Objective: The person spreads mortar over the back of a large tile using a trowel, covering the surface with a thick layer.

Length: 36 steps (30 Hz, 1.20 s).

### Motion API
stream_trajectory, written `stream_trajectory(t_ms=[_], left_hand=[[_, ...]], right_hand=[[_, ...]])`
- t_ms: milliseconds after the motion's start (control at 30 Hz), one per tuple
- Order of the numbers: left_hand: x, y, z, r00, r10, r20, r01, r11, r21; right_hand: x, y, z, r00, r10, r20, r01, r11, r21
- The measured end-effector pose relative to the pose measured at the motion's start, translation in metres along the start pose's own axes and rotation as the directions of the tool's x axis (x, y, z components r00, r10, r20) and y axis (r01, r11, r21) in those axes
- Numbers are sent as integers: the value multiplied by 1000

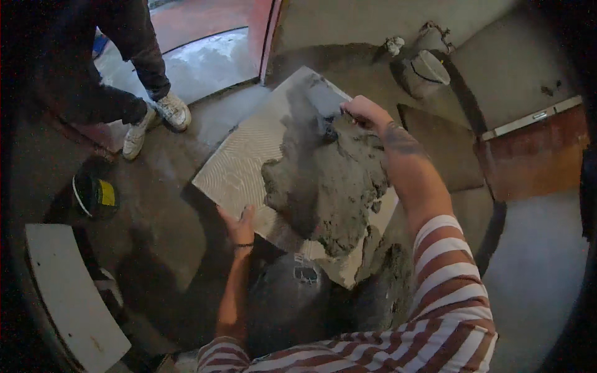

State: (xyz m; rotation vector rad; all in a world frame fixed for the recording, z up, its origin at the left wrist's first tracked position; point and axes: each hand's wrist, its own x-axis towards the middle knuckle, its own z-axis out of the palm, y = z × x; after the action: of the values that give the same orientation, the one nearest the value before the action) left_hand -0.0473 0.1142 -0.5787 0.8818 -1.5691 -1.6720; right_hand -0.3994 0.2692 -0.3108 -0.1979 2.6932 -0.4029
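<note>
A large pale tile (239,146) with a ridged back lies slanted in front of me. Wet grey mortar (336,186) is spread thickly over its middle and right. My left hand (238,227) grips the tile's near left edge, thumb on the upper side, the other fingers partly hidden. At the far right edge, my right hand (367,113) is closed round the handle of a trowel (324,99). The trowel's grey blade rests on the mortar near the tile's far corner. Under the near edge is a dark object (286,292), mostly hidden, its kind unclear.
Another person (134,62) in dark trousers and white shoes stands at far left by a doorway. A black bucket (96,189) with a yellow label sits left; a pale bucket (429,71) stands far right. A white panel (71,292) lies near left, a spirit level (532,118) at right.
</note>
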Motion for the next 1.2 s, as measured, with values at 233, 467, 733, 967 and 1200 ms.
stream_trajectory(t_ms=[233,467,733,967,1200], left_hand=[[6,23,-17,997,-73,0,72,987,146],[-5,73,-46,732,-404,549,597,769,-230],[-7,69,-41,710,-452,541,604,785,-136],[-8,68,-36,742,-447,500,586,795,-160],[-12,73,-33,718,-489,496,622,770,-142]], right_hand=[[-57,32,-26,997,2,74,21,954,-300],[-95,95,2,928,107,357,-256,880,401],[-133,52,47,739,-18,674,-376,819,433],[-172,25,84,729,-161,666,-259,835,486],[-189,22,109,743,-134,656,-119,938,326]])
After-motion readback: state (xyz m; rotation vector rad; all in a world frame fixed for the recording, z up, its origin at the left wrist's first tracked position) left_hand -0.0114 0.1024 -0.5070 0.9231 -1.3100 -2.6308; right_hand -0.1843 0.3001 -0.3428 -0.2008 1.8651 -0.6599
